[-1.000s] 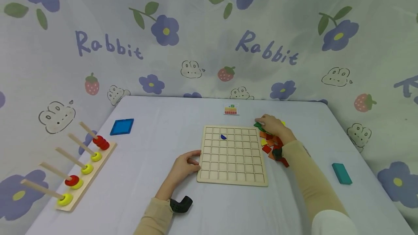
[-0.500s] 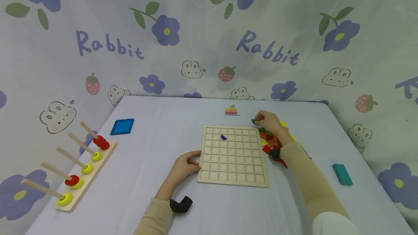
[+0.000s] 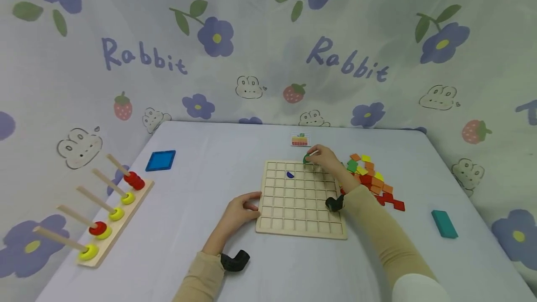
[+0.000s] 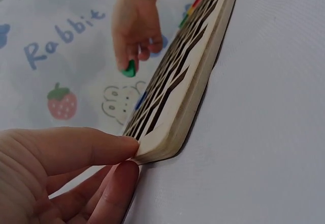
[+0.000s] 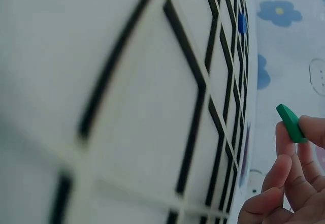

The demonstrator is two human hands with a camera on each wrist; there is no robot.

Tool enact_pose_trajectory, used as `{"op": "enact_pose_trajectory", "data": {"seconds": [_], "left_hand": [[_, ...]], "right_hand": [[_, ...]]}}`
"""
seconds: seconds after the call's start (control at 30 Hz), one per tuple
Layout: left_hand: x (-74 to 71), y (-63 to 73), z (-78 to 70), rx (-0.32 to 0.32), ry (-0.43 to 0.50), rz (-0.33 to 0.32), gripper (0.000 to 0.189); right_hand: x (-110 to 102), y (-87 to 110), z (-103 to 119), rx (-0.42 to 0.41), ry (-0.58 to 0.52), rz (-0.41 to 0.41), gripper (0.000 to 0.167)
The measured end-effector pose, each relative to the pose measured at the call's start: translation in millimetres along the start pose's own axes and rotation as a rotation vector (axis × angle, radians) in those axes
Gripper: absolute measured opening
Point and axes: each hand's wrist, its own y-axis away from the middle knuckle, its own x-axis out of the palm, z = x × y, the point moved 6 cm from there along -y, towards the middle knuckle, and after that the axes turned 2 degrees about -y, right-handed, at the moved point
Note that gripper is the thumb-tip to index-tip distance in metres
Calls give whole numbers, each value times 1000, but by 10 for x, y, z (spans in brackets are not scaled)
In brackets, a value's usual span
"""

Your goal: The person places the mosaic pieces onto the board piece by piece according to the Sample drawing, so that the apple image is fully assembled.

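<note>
A square wooden grid board (image 3: pixel 302 204) lies on the white table. My left hand (image 3: pixel 239 213) rests its fingertips against the board's left edge; in the left wrist view two fingertips (image 4: pixel 129 148) touch the edge near a corner. Over the far edge, my right hand (image 3: pixel 325 158) pinches a small green half-round piece (image 5: pixel 291 125) between thumb and finger. It is held above the board, apart from its surface. A dark blue half-round piece (image 3: pixel 290 175) lies on the board near the upper left.
Loose red, orange, yellow and green tiles (image 3: pixel 376 183) lie right of the board. Behind it is a small picture card (image 3: pixel 300 139). A wooden peg stand (image 3: pixel 121 225) with rings and a blue tray (image 3: pixel 161 160) are left. A teal block (image 3: pixel 444 224) lies far right.
My right hand has taken the green piece from the loose tiles and moved left with it to the board's far edge. The left hand stays at the board's edge.
</note>
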Motion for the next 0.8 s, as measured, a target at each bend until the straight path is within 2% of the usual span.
{"op": "enact_pose_trajectory", "data": {"seconds": [0.2, 0.33, 0.43, 0.63, 0.8], "left_hand": [[4, 9, -24, 2, 7, 2, 53], [-1, 10, -25, -3, 4, 1, 52], [-2, 6, -23, -6, 2, 1, 52], [-1, 1, -15, -8, 2, -3, 53], [-1, -9, -19, -7, -3, -8, 53]], "right_hand": [[156, -60, 2, 0, -14, 10, 27], [196, -81, -12, 4, 20, 11, 25], [211, -86, -15, -4, 88, 23, 21], [228, -67, 79, -91, 283, 13, 13], [220, -47, 132, -101, 344, 12, 11]]}}
